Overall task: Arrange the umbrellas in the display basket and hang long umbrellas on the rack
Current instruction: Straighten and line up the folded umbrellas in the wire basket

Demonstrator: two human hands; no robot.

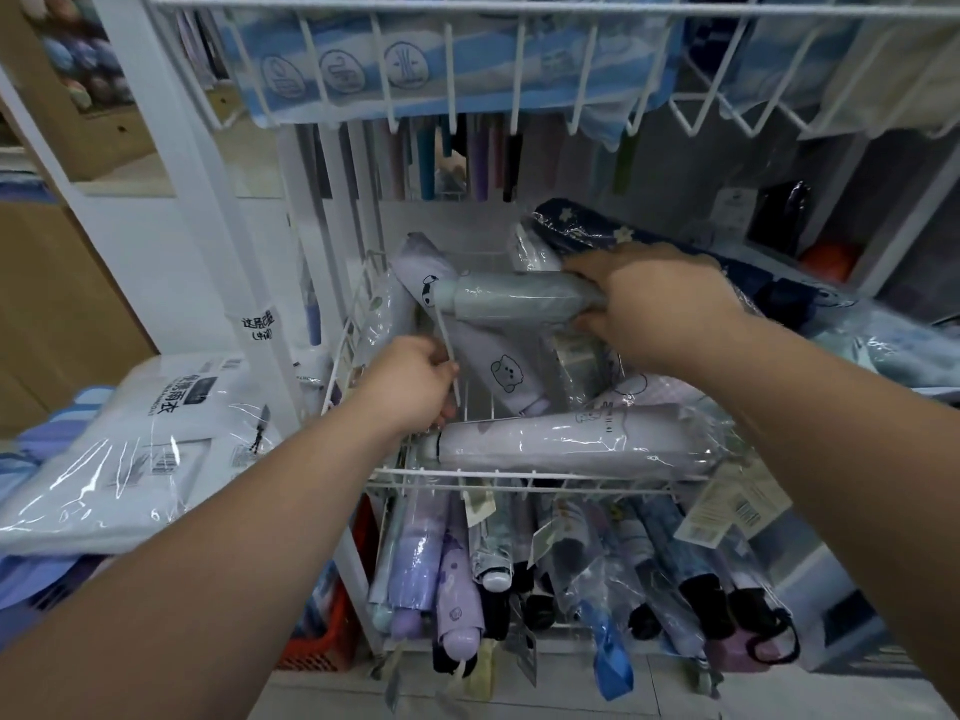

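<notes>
In the middle of the frame the right hand [660, 304] grips a folded grey-green umbrella [524, 298], fingers over the top and thumb underneath, holding it roughly level above the wire basket [519, 476]. The umbrella's handle end points toward the left of the frame. A thin white strap [448, 356] runs down from that end, and the left hand [410, 387], just below and left of centre, has its fingers curled and pinches the strap at the basket's left side.

Inside the basket a lilac umbrella [488, 366] with small bear prints lies slanted under the held one. A pale umbrella [571, 441] in clear wrap lies along the front rim. A navy umbrella [623, 236] with pale flower marks rests across the basket's upper right corner, just beside the right hand.

Below the rim, in the lower part of the frame, a lower basket [545, 628] holds many wrapped umbrellas packed side by side. Across the top of the frame an upper basket [452, 65] carries blue and white packs. Behind it, at upper centre, long umbrellas [426, 163] hang in a row. A raincoat pack [130, 449] lies at the left, and an orange crate [322, 641] sits at the lower left
</notes>
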